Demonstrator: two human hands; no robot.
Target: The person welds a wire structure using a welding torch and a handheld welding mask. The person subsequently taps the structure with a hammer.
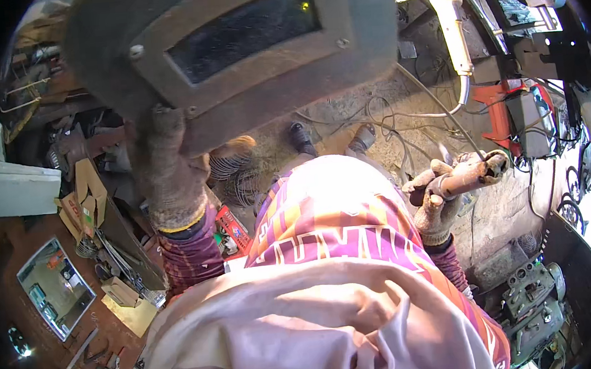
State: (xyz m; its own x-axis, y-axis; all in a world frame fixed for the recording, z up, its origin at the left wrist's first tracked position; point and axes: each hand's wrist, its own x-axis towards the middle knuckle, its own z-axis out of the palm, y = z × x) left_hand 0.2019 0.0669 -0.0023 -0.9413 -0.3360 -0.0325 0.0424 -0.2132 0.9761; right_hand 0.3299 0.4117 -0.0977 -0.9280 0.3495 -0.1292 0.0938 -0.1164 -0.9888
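My left hand (171,170), in a worn knit glove, grips the lower left edge of a dark welding shield (261,104). The shield has a dark rectangular window (245,32) and covers much of the upper view. At the right, my right hand (437,197), also gloved, is closed around a brown, scuffed electrode holder (467,179). From the holder a thin welding rod (440,108) runs up and left, its far end close to the shield's right edge.
Loose cables (391,118) lie on the floor ahead by my feet. A cream-handled tool (451,26) with a cord is at upper right, above a red machine (502,116). A grey machine (532,298) stands lower right. Left are a cardboard box (87,197) and a mirror (55,290).
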